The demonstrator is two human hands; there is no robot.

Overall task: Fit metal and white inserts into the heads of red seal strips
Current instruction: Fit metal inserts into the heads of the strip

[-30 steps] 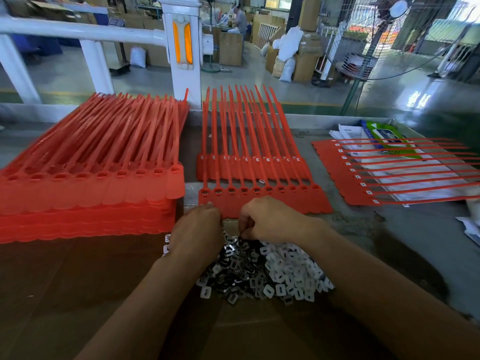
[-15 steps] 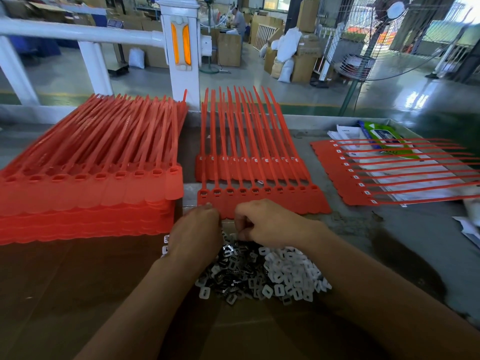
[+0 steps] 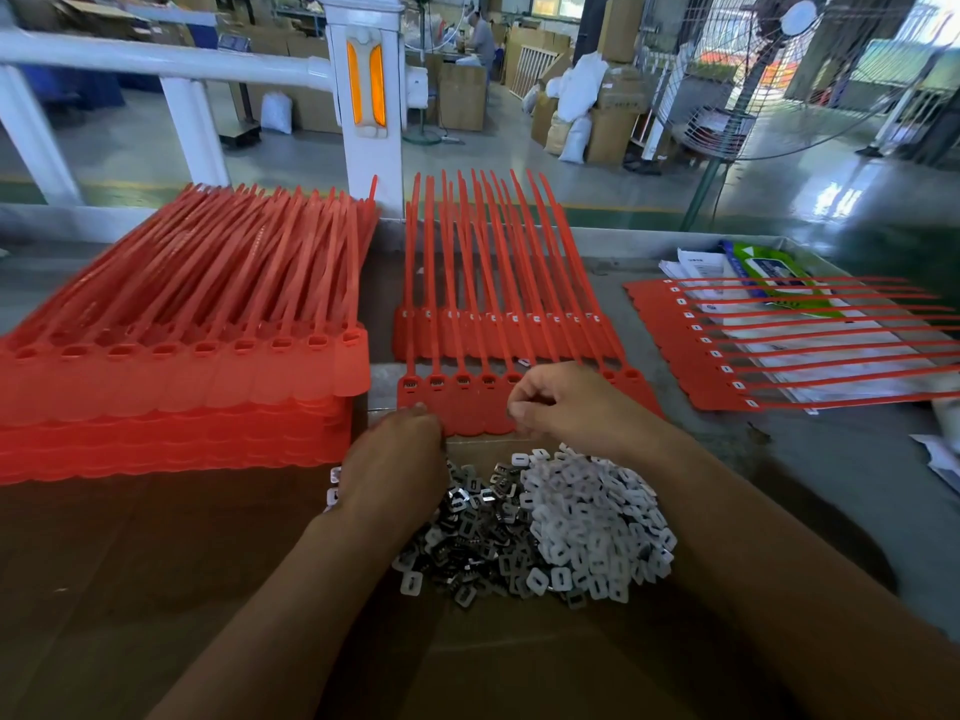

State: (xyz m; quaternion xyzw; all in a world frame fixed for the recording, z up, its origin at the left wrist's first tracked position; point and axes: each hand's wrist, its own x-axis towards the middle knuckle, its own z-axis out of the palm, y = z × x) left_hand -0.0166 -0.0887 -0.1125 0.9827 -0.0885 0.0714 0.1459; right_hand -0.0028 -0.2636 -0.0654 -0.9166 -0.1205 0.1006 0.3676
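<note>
Nearest on the brown worktop point(image 3: 156, 589) lies a pile: grey metal inserts point(image 3: 467, 532) left, white inserts point(image 3: 587, 517) right. The left hand point(image 3: 395, 459) is over its edge with the fingers hidden, so its grip cannot be told. The right hand point(image 3: 566, 407) curls thumb and forefinger over the front sheet of red seal strips point(image 3: 457, 413); whether it holds anything is unclear. The sheet's left heads hold metal. Farther right, a green packet point(image 3: 779, 272) carries blurred, unreadable print.

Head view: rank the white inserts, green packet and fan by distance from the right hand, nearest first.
1. white inserts: beside the right hand, nearer the person.
2. green packet: table's far right.
3. fan: on the floor beyond.
</note>
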